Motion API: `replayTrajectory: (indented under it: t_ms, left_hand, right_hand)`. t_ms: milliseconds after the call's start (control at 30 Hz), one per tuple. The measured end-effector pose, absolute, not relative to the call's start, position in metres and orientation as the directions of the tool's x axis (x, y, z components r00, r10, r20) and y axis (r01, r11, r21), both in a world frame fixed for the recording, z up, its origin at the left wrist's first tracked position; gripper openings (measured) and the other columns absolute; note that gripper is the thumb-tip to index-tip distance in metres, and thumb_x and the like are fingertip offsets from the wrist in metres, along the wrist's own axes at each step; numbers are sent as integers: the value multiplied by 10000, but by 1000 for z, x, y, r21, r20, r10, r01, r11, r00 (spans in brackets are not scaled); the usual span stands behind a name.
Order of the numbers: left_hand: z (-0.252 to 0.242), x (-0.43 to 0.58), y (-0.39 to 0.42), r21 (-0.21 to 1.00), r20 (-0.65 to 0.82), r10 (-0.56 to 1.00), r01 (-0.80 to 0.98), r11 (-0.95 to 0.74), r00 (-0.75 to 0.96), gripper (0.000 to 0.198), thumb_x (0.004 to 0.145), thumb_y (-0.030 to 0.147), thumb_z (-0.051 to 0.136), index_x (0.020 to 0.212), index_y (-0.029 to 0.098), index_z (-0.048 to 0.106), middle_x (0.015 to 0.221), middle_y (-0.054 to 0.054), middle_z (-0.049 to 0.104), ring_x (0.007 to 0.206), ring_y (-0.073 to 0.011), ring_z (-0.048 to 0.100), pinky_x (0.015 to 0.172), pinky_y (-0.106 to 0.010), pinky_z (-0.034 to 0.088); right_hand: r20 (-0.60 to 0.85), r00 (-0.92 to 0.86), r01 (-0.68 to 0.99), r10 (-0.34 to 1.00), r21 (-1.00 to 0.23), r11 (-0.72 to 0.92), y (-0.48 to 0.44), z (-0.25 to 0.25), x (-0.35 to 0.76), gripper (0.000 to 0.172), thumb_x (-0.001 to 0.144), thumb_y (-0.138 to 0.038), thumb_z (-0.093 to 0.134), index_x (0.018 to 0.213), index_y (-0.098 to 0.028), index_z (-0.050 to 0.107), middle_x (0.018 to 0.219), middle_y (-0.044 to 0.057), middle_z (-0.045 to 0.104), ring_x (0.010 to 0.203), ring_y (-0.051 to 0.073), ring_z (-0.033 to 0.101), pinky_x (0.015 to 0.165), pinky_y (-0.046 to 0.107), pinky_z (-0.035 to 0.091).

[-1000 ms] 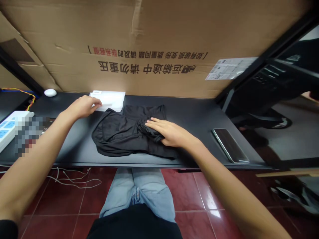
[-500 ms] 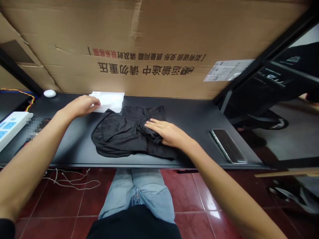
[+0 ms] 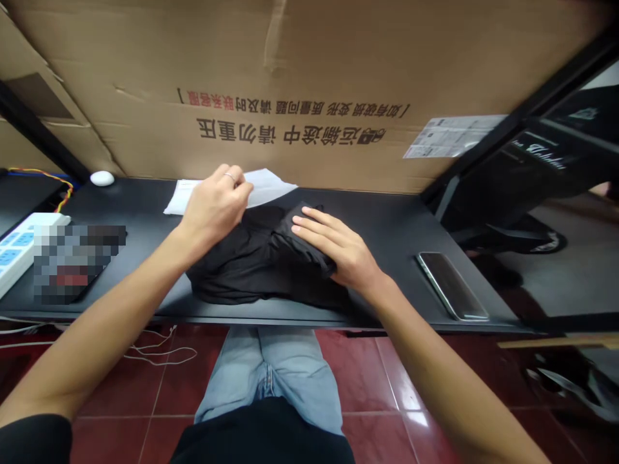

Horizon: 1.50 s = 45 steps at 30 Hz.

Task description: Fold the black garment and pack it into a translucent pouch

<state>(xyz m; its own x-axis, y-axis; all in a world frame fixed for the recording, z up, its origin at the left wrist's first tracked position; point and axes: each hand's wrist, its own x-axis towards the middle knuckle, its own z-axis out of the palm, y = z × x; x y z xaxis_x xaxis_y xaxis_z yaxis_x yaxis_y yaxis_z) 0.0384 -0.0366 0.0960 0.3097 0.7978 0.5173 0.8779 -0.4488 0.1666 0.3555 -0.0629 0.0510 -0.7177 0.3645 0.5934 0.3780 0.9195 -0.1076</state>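
My left hand (image 3: 215, 209), with a ring on one finger, pinches the top white sheet (image 3: 268, 185) and lifts it off a flat white stack (image 3: 178, 205). The sheet's material is unclear, perhaps paper or thin plastic. My right hand (image 3: 333, 248) lies over a gathered fold of a crumpled black cloth garment (image 3: 232, 277), which sits on the desk just in front of the stack. My left wrist and hand hide the middle of the stack.
The black desk (image 3: 396, 222) stands against a large cardboard box (image 3: 290, 64). A phone (image 3: 452, 285) lies at the right, and a white power strip (image 3: 24, 248), a pixelated object (image 3: 72, 264) and a white mouse (image 3: 102, 178) lie at the left.
My left hand has moved right and raised the top white sheet off the stack. My right hand has shifted slightly right, and the black fold beneath it now stands higher.
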Motion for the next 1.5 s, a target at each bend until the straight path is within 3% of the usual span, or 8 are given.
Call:
replayTrajectory:
  t_ms: [200,433,633,867,1100,1300,1400,1500]
  left_hand:
    - [82,76,-66,455,485,793,667,-590,370,286,1023,180,535,1043,269,806,1123,-93,718,1120,-283,643,1023,-437,529]
    - [93,70,-81,617,467,824,549,-563,320,168,1011,254,680,1048,251,844,1029,-64,694,951,-234,645,980,-386,526]
    - [83,70,-85,529,451,819,633,-566,355,231,1046,236,599,1122,255,816,1114,-82,690,1023,-247,663,994,-386,540]
    - [71,61,-83,341,506,807,788,-513,306,274,975,142,603,1177,227,767,1113,-99,706,1094,-287,663,995,-415,546]
    - [57,80,-90,328,611,734,748,-576,297,162,928,76,645,988,213,707,872,-21,678,893,-214,666,878,-356,541]
    - [52,79,-87,388,599,743,704,-595,298,171,939,79,663,987,221,743,883,-8,713,874,-196,675,831,-332,517]
    - [50,75,-83,445,595,749,657,-609,291,156,948,89,686,990,207,778,865,-5,710,834,-182,667,800,-328,506]
    - [45,75,-80,482,596,753,626,-613,279,148,951,107,702,984,209,804,851,-5,715,823,-177,668,808,-326,520]
  right_hand:
    - [515,-840,191,170,-13,982,-81,58,348,739,1138,-50,522,1771,-399,370,1861,61,361,1716,248,367,1408,600,368]
    - [506,-845,127,173,-125,984,-69,50,356,709,1149,-142,544,1793,-358,338,1838,77,412,1711,263,379,1375,557,430]
    - [338,-860,351,383,-154,924,-70,41,346,781,1078,-116,642,1766,-388,392,1858,87,369,1732,299,330,1345,604,443]
    - [445,-677,593,586,-141,793,-75,46,332,719,1051,-88,567,1733,-292,468,1744,126,536,1644,315,488,1332,546,482]
    - [263,-451,886,853,13,464,-80,57,291,748,974,-28,532,1708,-162,477,1509,282,684,1345,457,686,1118,664,562]
    - [248,-687,725,683,174,667,-68,56,291,601,1068,-72,455,1661,-139,528,1615,272,625,1501,431,573,1229,708,437]
    - [186,-794,607,579,205,768,-57,50,299,589,1081,-55,401,1655,-101,522,1559,259,677,1450,383,635,1193,616,505]
    - [150,-779,626,609,153,764,-48,43,299,553,1101,-83,412,1635,-117,556,1549,241,691,1388,372,689,1128,547,566]
